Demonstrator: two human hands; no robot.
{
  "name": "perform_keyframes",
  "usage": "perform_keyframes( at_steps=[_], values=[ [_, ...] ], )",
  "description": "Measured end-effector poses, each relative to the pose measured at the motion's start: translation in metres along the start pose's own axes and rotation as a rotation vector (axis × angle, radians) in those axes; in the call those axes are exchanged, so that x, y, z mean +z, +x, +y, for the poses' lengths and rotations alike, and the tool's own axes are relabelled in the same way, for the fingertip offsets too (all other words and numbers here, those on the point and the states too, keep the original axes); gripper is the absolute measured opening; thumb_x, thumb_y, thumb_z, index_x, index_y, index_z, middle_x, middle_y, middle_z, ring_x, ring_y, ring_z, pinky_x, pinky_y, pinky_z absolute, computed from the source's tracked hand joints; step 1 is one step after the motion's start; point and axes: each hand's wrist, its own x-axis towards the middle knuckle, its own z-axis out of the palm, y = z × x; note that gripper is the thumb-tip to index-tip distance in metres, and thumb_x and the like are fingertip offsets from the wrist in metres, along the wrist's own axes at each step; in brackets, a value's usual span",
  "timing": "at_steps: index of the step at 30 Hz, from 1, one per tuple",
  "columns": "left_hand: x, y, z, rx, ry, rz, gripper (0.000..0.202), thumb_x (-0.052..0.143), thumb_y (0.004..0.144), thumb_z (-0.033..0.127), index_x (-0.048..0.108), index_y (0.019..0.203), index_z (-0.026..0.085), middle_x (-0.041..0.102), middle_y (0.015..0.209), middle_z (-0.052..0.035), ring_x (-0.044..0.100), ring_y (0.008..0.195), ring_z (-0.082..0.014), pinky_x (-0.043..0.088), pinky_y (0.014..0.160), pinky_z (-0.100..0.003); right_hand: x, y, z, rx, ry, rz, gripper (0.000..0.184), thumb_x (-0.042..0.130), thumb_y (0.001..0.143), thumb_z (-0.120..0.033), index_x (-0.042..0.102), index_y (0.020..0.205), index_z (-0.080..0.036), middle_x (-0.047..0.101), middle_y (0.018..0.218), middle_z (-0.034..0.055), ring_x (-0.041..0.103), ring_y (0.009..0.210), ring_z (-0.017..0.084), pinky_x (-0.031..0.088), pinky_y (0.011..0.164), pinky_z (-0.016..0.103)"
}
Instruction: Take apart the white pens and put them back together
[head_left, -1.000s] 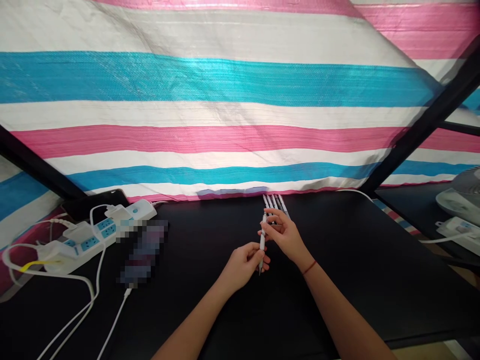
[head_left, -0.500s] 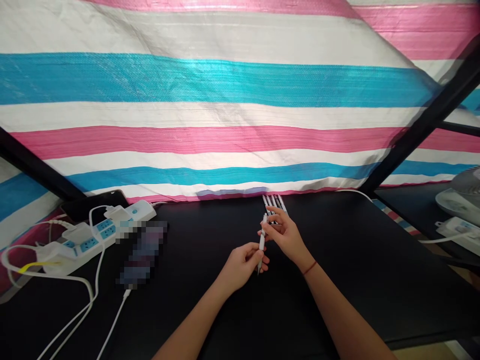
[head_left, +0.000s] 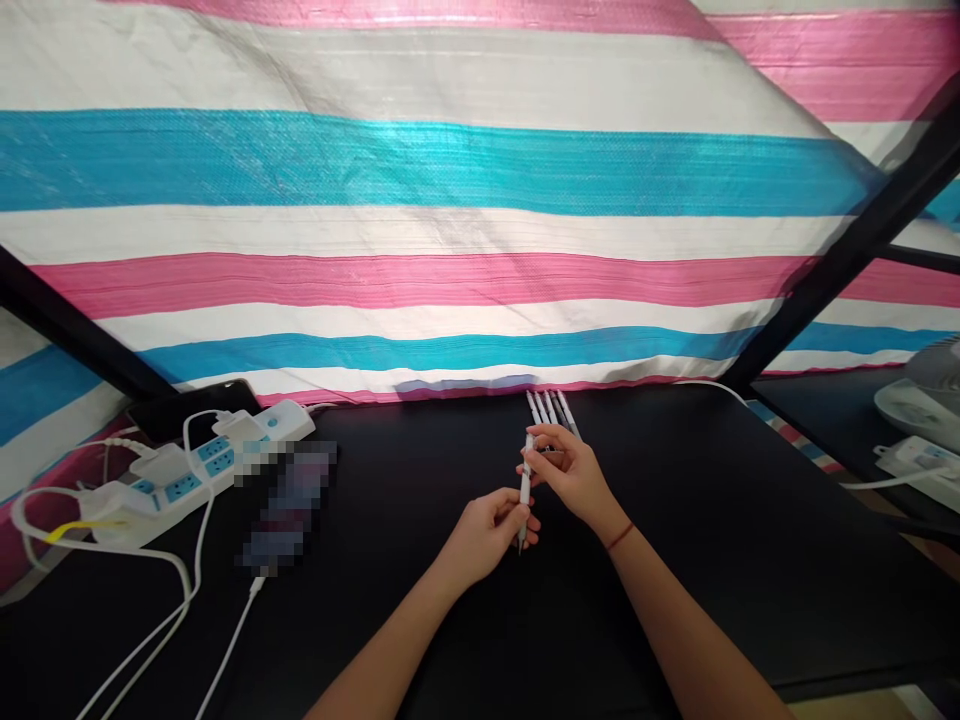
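Fingers of my left hand (head_left: 484, 535) grasp a white pen (head_left: 525, 488) near its tip; those of my right hand (head_left: 570, 465) pinch its upper part. Pen is held over the black bench (head_left: 390, 480), tip toward me. Just beyond my right hand, white pens (head_left: 550, 405) lie in a row, near ends partly obstructed. To the left: power strip (head_left: 296, 420), white cables (head_left: 232, 640) and a pixelated object (head_left: 292, 500), all apart from my hands. Striped sheeting (head_left: 450, 235) bounds the far edge.

Black tabletop (head_left: 420, 450) with 1 power strip (head_left: 217, 463), white cables (head_left: 234, 637), blurred phone (head_left: 289, 505), white pens (head_left: 551, 409) side by side.
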Motion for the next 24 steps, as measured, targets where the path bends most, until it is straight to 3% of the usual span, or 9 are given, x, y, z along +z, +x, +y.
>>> perform_keyframes(
  at_steps=[3, 7, 12, 17, 21, 24],
  values=[
    [-0.0004, 0.0001, -0.0005, 0.013, 0.0, 0.013, 0.035, 0.058, 0.082, 0.043, 0.058, 0.098, 0.012, 0.065, 0.08, -0.0073, 0.063, 0.068, -0.016, 0.049, 0.065, -0.031, 0.0003, -0.0006, -0.0011, -0.001, 0.027, 0.022, 0.042, 0.066, 0.077, -0.037, 0.051, 0.115, -0.026, 0.054, 0.088, -0.0003, 0.068, 0.072, 0.018, 0.058, 0.057, 0.029],
    [-0.0009, 0.0004, -0.0017, 0.004, 0.009, -0.003, 0.034, 0.058, 0.082, 0.042, 0.057, 0.097, 0.012, 0.065, 0.08, -0.0072, 0.063, 0.068, -0.0163, 0.05, 0.065, -0.031, -0.0002, -0.0003, 0.001, -0.004, 0.001, -0.017, 0.03, 0.066, 0.077, -0.036, 0.058, 0.102, -0.022, 0.051, 0.088, 0.0, 0.068, 0.071, 0.018, 0.057, 0.056, 0.028],
    [-0.0009, 0.0006, -0.0023, 0.02, 0.023, 0.014, 0.031, 0.056, 0.083, 0.04, 0.057, 0.097, 0.012, 0.065, 0.079, -0.0066, 0.062, 0.068, -0.0153, 0.049, 0.065, -0.03, -0.0005, 0.0005, 0.0047, -0.029, 0.029, 0.018, 0.042, 0.065, 0.078, -0.035, 0.049, 0.116, -0.026, 0.052, 0.086, -0.0011, 0.067, 0.07, 0.017, 0.057, 0.055, 0.028],
    [-0.0008, 0.001, -0.0037, 0.018, 0.039, -0.002, 0.028, 0.056, 0.084, 0.038, 0.057, 0.095, 0.013, 0.066, 0.081, -0.0069, 0.063, 0.07, -0.0162, 0.05, 0.066, -0.031, -0.0002, -0.0001, 0.0054, -0.044, -0.011, -0.01, 0.029, 0.065, 0.079, -0.034, 0.055, 0.103, -0.022, 0.051, 0.087, -0.0003, 0.067, 0.069, 0.017, 0.056, 0.055, 0.027],
    [-0.0005, 0.0018, -0.0037, 0.018, 0.043, 0.011, 0.026, 0.053, 0.085, 0.036, 0.056, 0.097, 0.013, 0.065, 0.082, -0.0071, 0.063, 0.07, -0.0159, 0.05, 0.066, -0.03, 0.0001, 0.0008, 0.0052, -0.034, 0.002, 0.02, 0.042, 0.064, 0.079, -0.034, 0.047, 0.117, -0.026, 0.052, 0.086, -0.0012, 0.067, 0.068, 0.016, 0.056, 0.054, 0.028],
    [-0.0007, 0.0017, -0.0053, 0.016, 0.063, 0.012, 0.025, 0.053, 0.085, 0.035, 0.056, 0.096, 0.013, 0.066, 0.082, -0.0072, 0.063, 0.071, -0.0161, 0.05, 0.065, -0.03, -0.0003, 0.0009, 0.0052, -0.027, -0.013, -0.006, 0.036, 0.064, 0.079, -0.035, 0.051, 0.11, -0.024, 0.053, 0.087, -0.0005, 0.067, 0.068, 0.016, 0.056, 0.055, 0.028]
  ],
)
